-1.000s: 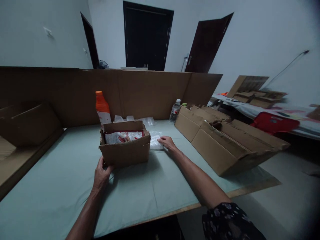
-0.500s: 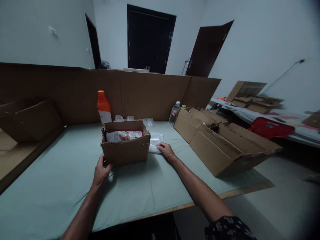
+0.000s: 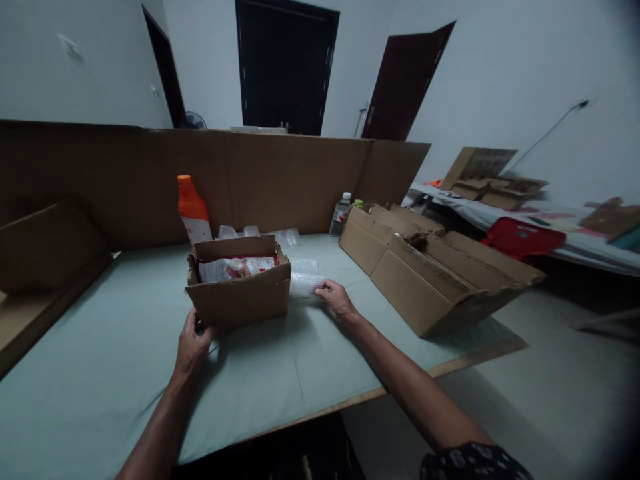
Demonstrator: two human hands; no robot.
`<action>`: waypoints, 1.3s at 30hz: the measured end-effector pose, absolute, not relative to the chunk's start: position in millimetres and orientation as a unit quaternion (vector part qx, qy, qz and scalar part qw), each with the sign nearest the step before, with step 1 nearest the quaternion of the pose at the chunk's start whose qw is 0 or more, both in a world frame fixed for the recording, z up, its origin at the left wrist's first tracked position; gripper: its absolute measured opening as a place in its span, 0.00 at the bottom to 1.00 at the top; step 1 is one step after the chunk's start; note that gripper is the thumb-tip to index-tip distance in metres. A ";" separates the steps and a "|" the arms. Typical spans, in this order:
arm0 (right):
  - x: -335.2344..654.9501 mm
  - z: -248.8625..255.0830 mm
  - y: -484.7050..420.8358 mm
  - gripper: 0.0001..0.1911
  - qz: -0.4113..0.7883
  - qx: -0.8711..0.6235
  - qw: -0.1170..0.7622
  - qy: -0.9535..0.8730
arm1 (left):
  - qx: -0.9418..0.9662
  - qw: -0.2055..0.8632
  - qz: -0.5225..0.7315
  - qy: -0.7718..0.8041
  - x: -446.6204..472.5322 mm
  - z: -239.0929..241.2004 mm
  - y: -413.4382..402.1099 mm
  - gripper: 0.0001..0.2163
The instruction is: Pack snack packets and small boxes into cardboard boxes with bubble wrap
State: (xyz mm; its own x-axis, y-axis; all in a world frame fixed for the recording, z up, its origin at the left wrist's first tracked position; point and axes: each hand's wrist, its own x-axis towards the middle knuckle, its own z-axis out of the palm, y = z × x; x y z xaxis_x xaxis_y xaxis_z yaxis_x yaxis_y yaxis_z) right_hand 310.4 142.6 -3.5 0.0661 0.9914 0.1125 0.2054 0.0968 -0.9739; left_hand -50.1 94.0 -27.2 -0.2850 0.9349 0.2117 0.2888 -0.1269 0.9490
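An open cardboard box stands on the pale green cloth, with a white and red printed packet inside. My left hand grips its lower left corner, thumb at the front and fingers along the side. To the right of the box, my right hand pinches the end of a clear bubble wrap piece. The wrap's left end is hidden by the box. Another piece of clear wrap lies just behind it.
Behind the box stands an orange-capped bottle, near several clear plastic pieces. A water bottle is at the back right, beside large open cartons. A cardboard wall borders the back; another carton sits left.
The view has shifted slightly to the right. My right hand has drawn up the near edge of the bubble wrap, which now shows apart from the piece behind. My left hand stays at the box corner.
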 end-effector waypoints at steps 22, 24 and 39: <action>326.5 5.3 -1.4 0.20 0.491 -0.550 0.312 -0.599 | 0.769 0.257 0.380 0.446 88.1 -32.2 4.7 0.34; 327.9 6.6 5.9 0.17 0.399 -0.587 0.328 -0.623 | 0.753 0.260 0.395 0.458 74.1 -24.8 12.2 0.29; 223.8 34.0 173.7 0.29 0.327 -0.523 0.291 -0.731 | 0.612 0.254 0.378 0.646 -29.1 4.4 105.6 0.19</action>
State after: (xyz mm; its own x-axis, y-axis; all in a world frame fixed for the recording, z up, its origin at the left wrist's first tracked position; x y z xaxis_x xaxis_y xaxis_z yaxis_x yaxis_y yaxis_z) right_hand 223.8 173.7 34.0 -0.2825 0.9556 0.0840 0.5750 0.2388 -0.7825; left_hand -29.1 105.6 4.4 -0.1215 0.9833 0.1353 0.5995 -0.0360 0.7996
